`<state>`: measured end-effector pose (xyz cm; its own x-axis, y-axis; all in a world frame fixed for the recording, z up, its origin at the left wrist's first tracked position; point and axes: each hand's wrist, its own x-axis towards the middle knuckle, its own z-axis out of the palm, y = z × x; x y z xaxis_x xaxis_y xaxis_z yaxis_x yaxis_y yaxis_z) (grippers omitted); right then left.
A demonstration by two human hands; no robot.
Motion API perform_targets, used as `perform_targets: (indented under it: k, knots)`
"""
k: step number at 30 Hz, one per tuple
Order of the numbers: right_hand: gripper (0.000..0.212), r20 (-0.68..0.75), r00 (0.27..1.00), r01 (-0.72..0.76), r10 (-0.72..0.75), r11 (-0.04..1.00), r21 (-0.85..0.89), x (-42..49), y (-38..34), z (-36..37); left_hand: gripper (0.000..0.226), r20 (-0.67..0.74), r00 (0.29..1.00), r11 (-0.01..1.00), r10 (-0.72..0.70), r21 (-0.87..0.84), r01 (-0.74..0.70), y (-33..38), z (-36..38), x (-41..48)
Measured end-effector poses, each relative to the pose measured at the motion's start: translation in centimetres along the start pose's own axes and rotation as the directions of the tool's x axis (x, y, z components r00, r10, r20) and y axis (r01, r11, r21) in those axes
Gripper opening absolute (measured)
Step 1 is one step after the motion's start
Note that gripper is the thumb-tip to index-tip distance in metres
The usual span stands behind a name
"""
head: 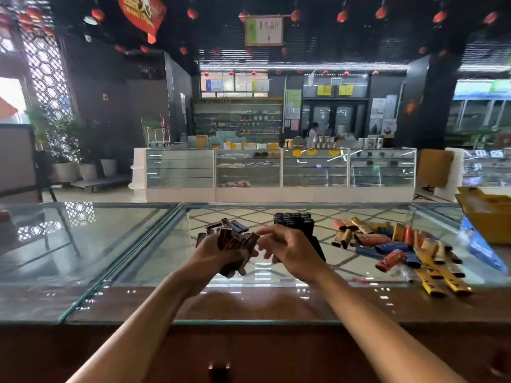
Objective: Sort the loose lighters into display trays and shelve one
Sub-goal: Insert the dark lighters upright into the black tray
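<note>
holding: the left hand clenches a bundle of dark lighters; their ends stick out above and below the fist, which hangs over the glass counter near its front edge.
right hand: just beside the bundle, with fingers loosely curled; the forefinger and thumb reach to the bundle's upper right end, but i cannot tell whether they pinch a lighter.
display tray: black, standing on the glass just behind the right hand, packed with upright dark lighters; its lower part is hidden by the hand.
flat dark lighters: a few lie on the glass behind the left hand, to the left of the tray.
loose pile: red, blue, yellow and gold lighters heaped on the glass to the right, well apart from both hands.
yellow box: at the counter's right edge, beyond the pile, with a blue packet leaning just below it.
wooden ledge: runs under the forearms along the counter's near side.
glass cabinets: a row across the aisle, with shelves of goods behind them.
red lanterns: hanging from the dark ceiling.
</note>
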<state>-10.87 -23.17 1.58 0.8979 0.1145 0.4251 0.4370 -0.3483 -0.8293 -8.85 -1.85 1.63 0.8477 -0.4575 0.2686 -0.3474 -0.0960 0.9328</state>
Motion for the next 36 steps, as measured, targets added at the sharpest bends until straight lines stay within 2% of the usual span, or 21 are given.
perform_targets:
  k: [4,7,9,12,14,16,20,23,25,29,32,36]
  knots:
    - [0.014,-0.054,0.998,-0.020,0.026,0.994,0.112,-1.1,0.4,-2.5,0.012,0.021,1.000,1.000,0.004,0.022,-0.005,0.7,3.1,1.5]
    - [0.010,-0.213,0.976,-0.014,0.050,0.986,0.167,-1.8,1.0,-4.4,0.012,-0.044,0.999,0.999,-0.002,-0.038,0.000,0.5,4.1,2.4]
    - [0.009,-0.240,0.967,-0.041,0.085,0.982,0.182,-2.3,1.5,-5.5,0.010,-0.103,0.995,0.999,0.013,-0.040,-0.017,0.2,4.2,3.1]
    - [0.014,-0.159,0.986,-0.058,0.056,0.998,-0.008,-2.7,2.0,-6.2,0.006,-0.153,0.988,0.999,0.031,0.021,-0.028,-0.1,4.3,4.2]
    - [0.026,-0.069,0.997,-0.053,0.042,0.984,-0.170,-2.6,2.0,-6.1,0.006,-0.140,0.990,0.998,0.032,0.053,-0.024,-0.2,4.7,4.9]
    - [0.028,-0.030,0.999,-0.037,0.031,0.970,-0.241,-2.3,2.1,-5.9,0.005,-0.124,0.991,0.998,0.045,0.050,-0.039,-0.1,5.0,5.5]
    - [0.018,-0.188,0.982,-0.042,0.004,0.979,-0.198,-1.1,2.5,-6.9,0.012,-0.160,0.987,0.997,-0.001,-0.081,-0.012,-0.1,4.7,6.8]
    - [0.016,-0.269,0.963,-0.033,-0.010,0.988,-0.153,0.1,2.7,-8.0,0.015,-0.139,0.989,0.999,-0.048,-0.011,0.047,-0.7,3.9,7.8]
    - [0.024,-0.246,0.968,0.024,-0.059,0.989,-0.144,0.8,2.7,-8.3,0.017,-0.133,0.990,0.997,-0.042,0.053,0.050,-1.4,3.6,8.3]
    - [0.044,-0.203,0.971,0.083,-0.128,0.972,-0.218,2.0,2.7,-8.3,0.015,-0.138,0.989,0.999,-0.042,0.017,0.045,-2.2,3.7,8.5]
    - [0.040,-0.205,0.969,0.080,-0.140,0.958,-0.276,2.3,2.9,-8.3,0.009,-0.130,0.990,0.998,-0.057,-0.003,0.057,-2.7,3.5,8.6]
    - [0.029,-0.239,0.956,0.087,-0.168,0.945,-0.316,2.2,3.2,-7.7,0.016,-0.139,0.988,0.998,-0.070,-0.013,0.068,-3.2,2.7,8.7]
